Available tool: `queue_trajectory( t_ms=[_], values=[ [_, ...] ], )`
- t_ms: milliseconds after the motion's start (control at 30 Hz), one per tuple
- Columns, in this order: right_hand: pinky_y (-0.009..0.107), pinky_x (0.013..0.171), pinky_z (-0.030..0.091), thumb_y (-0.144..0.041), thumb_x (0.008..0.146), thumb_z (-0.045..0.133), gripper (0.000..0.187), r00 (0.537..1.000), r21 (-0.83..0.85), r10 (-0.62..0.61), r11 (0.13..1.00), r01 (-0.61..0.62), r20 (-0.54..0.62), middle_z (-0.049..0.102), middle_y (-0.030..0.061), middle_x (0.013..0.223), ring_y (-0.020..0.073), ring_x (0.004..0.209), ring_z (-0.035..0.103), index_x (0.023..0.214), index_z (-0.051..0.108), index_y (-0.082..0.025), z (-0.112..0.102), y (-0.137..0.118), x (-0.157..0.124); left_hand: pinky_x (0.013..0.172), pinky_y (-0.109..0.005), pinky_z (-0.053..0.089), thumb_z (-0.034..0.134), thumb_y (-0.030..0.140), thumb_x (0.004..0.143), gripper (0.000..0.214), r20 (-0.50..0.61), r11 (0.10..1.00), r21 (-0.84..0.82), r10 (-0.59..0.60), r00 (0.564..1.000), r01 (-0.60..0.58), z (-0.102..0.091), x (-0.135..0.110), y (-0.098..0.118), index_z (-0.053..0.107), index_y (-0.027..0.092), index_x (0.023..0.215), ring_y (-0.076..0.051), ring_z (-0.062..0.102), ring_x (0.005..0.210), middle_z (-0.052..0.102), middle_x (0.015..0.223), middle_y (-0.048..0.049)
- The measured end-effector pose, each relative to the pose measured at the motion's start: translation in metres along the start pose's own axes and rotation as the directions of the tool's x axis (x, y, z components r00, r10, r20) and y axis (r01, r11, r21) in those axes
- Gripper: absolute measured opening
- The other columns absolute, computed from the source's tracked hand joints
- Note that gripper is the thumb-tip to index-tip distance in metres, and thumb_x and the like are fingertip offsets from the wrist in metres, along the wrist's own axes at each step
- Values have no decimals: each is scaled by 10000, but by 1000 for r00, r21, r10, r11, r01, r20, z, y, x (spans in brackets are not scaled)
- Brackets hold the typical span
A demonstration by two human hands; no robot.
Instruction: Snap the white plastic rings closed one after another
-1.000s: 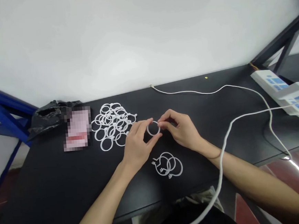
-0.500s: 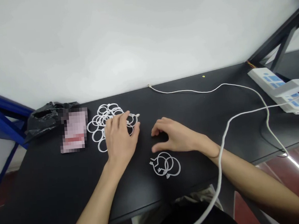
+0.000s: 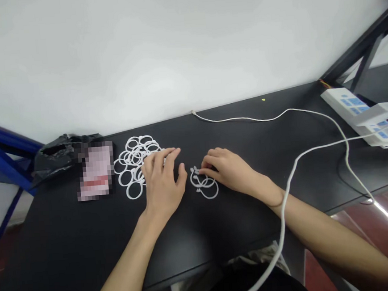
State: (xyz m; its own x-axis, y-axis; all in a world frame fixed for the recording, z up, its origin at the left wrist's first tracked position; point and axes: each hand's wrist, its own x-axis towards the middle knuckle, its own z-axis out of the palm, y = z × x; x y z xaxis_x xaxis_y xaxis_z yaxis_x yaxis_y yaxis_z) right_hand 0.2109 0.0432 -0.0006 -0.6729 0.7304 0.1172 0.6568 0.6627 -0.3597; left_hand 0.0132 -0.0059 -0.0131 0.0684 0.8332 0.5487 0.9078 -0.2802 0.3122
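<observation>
My left hand (image 3: 163,181) lies flat on the black table (image 3: 70,245), fingers stretched out, with the fingertips at the right edge of a pile of several loose white plastic rings (image 3: 133,161). My right hand (image 3: 228,172) is curled, and its fingertips pinch the top of a small cluster of linked white rings (image 3: 206,187). That cluster lies on the table between my two hands. Part of the pile is hidden under my left fingers.
A black plastic bag (image 3: 55,152) and a blurred pink packet (image 3: 95,171) sit left of the pile. A white cable (image 3: 293,169) loops across the right side to white power strips (image 3: 366,109). A blue frame (image 3: 3,156) stands at the far left.
Both hands let go of a single ring held between them. The left hand went to the pile. The right hand took the linked cluster, which now lies farther from me.
</observation>
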Motion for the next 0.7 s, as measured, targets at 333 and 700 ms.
queue_trajectory(
  t_ms=[333,700],
  values=[
    [284,616,393,-305,942,570,173,947,83,241,970,-228,-211,640,38,812,157,694,564,818,576,-185,6,0,1,899,-464,450,555,288,930,233,128,991,-118,82,988,-67,7,-6,11,614,184,1130,-271,524,1018,681,1064,-90],
    [259,635,479,-259,947,541,112,938,394,142,919,-7,-316,623,41,924,111,680,563,986,616,-185,4,-12,0,686,-306,501,598,276,926,86,18,946,-325,11,1000,-5,0,-2,15,649,213,898,-171,592,768,697,789,-4]
  ],
)
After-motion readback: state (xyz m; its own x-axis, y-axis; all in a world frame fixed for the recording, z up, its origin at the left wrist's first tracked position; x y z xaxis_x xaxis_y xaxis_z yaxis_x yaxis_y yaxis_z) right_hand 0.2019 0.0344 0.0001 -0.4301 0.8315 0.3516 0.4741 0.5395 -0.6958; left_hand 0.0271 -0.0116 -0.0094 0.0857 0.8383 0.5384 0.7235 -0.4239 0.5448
